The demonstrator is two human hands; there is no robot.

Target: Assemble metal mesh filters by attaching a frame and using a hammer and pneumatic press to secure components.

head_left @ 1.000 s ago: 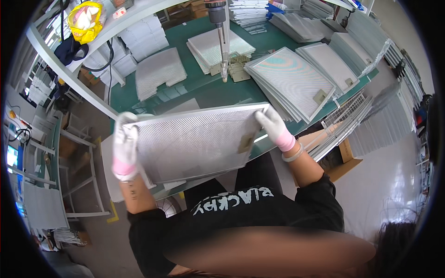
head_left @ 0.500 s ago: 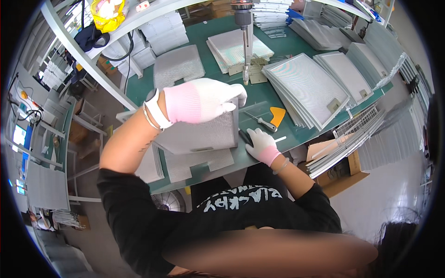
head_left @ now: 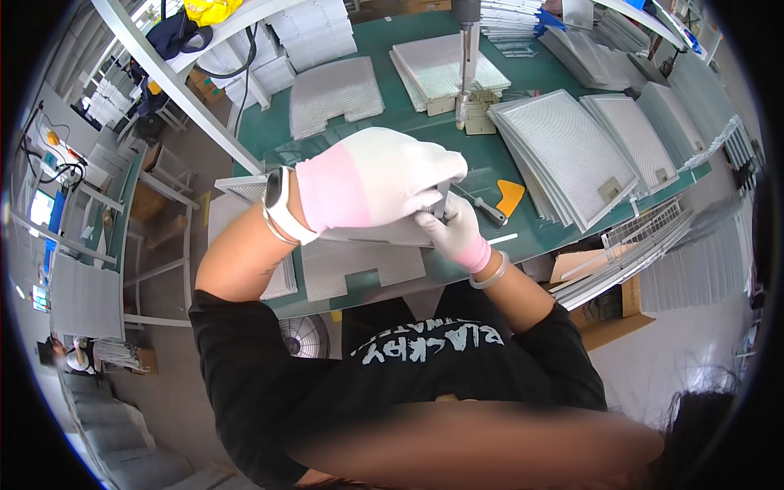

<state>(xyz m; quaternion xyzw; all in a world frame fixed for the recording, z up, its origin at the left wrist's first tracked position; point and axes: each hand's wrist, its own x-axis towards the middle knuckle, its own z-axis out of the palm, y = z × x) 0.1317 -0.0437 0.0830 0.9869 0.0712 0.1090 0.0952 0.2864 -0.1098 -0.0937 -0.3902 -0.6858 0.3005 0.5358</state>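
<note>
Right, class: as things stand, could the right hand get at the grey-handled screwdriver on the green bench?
Probably yes: the screwdriver lies just beside the right hand, largely uncovered, with nothing visible blocking the way, though that hand looks busy close against the left hand.

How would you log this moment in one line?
left hand: gripping grey panel; right hand: close by, hold unclear; orange piece: lying on green table

Gloved left hand close beside the gloved right hand, both partly curled inward
</note>
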